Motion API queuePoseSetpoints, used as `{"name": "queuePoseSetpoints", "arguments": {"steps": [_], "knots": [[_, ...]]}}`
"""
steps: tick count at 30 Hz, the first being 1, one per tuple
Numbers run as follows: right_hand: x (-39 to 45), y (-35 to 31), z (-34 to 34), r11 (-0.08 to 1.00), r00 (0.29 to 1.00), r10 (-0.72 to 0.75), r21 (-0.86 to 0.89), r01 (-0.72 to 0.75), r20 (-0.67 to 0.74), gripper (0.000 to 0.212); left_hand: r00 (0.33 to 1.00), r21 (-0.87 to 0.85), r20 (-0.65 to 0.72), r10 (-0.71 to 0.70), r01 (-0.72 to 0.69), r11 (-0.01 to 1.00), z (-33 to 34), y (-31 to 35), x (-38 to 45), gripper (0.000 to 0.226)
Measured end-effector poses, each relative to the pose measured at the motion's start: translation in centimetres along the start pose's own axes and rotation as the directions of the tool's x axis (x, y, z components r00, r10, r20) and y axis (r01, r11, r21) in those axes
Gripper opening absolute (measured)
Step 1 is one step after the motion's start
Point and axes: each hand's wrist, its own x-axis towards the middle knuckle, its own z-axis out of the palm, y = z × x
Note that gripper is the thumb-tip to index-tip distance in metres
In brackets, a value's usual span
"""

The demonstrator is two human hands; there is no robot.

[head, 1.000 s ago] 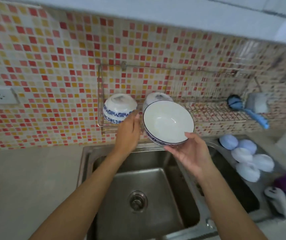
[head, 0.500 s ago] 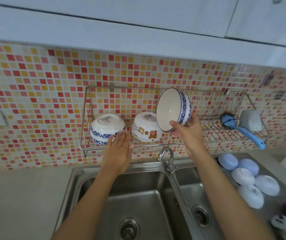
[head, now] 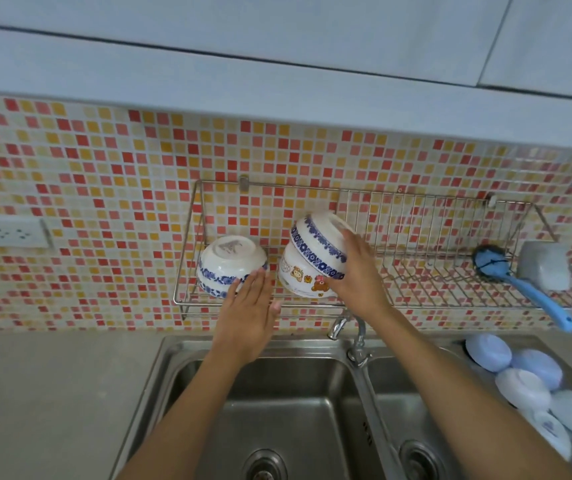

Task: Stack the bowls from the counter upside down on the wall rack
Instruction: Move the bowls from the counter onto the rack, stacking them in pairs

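A steel wire wall rack (head: 433, 282) hangs on the mosaic tile wall above the sink. At its left end a blue-patterned white bowl (head: 230, 266) sits upside down. Beside it stands an upside-down white bowl with cartoon bears (head: 300, 277). A second blue-patterned bowl (head: 315, 245) lies tilted, upside down, on top of the cartoon bowl, with my right hand (head: 359, 275) gripping its right side. My left hand (head: 248, 317) is flat and open, fingertips touching the lower edge of the left bowl. Several white and pale blue bowls (head: 523, 389) lie upside down on the counter at the right.
A blue-handled dish brush (head: 523, 282) and a grey cup (head: 544, 266) sit at the rack's right end. A double steel sink (head: 288, 410) with a tap (head: 355, 337) lies below. A wall socket (head: 7, 233) is at left, white cabinets overhead.
My right hand turned the blue-patterned bowl over from facing out and brought it down onto the cartoon bowl. My left hand stayed by the left bowl. The view rose toward the rack.
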Motion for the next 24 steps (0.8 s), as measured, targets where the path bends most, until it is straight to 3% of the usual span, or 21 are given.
{"name": "queuePoseSetpoints", "arguments": {"steps": [6,17,20,24], "knots": [[0.2,0.5,1.0,0.967,0.973,-0.081,-0.221,0.129,0.216,0.097,1.000,0.011,0.011,-0.008,0.008,1.000,-0.1,0.0,0.1,0.064],[0.8,-0.4,1.2,0.909,0.904,-0.137,-0.312,0.277,0.404,0.088,1.000,-0.025,0.015,-0.010,0.010,1.000,-0.1,0.1,-0.1,0.096],[0.8,-0.4,1.1,0.933,0.902,-0.097,-0.277,0.229,0.420,0.087,1.000,-0.002,0.024,-0.009,0.009,1.000,0.1,0.0,0.0,0.097],[-0.8,-1.9,2.1,0.998,0.944,0.041,0.034,-0.055,0.327,0.078,0.996,-0.039,0.066,0.061,-0.058,0.998,-1.2,-0.6,0.4,0.089]]}}
